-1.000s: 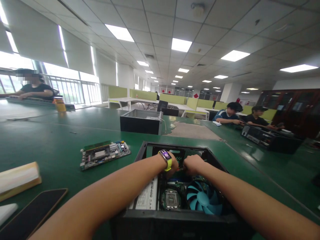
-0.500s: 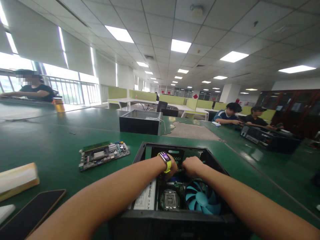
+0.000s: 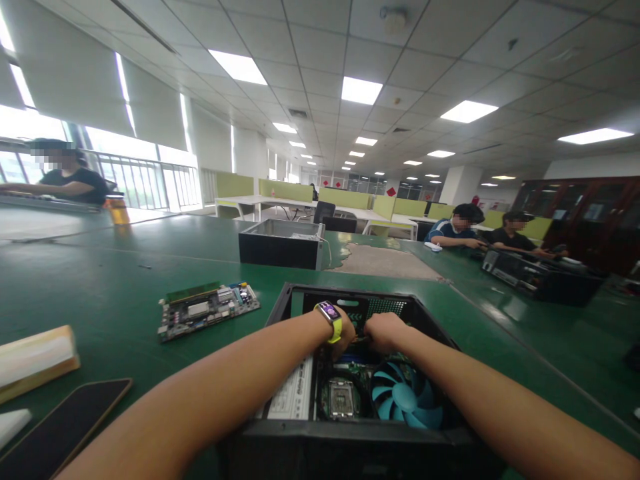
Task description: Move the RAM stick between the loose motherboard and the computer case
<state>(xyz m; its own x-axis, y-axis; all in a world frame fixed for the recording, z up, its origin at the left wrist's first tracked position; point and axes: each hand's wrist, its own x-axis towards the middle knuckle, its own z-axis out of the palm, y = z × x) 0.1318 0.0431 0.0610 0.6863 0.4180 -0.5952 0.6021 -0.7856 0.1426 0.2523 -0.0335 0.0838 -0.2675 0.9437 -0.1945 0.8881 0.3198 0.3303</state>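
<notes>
A: What is at the far left?
B: A white object, cut off by the edge of the view, a pale box and a dark phone-shaped slab lie on a green worktop. Beyond them, a person in a dark top sits by the windows, near an amber jar.

A: And moving right?
B: A loose motherboard lies flat on the worktop. Farther back, right of it, stands an open metal casing.

A: Where is the main piece of work?
B: In the centre foreground: a black computer case, open side up. Inside, from left to right, are a white-labelled unit, a bare processor socket and a teal fan.

A: The hands?
B: Both reach into the far part of the case. The left hand, below a smartwatch on a lime strap, points downward; its fingertips are hidden, so I can't tell its grip. The right hand is just beside it, fingers curled; whether that grip holds anything, I can't tell.

A: Far right?
B: Two co-workers sit behind another black computer chassis.
</notes>
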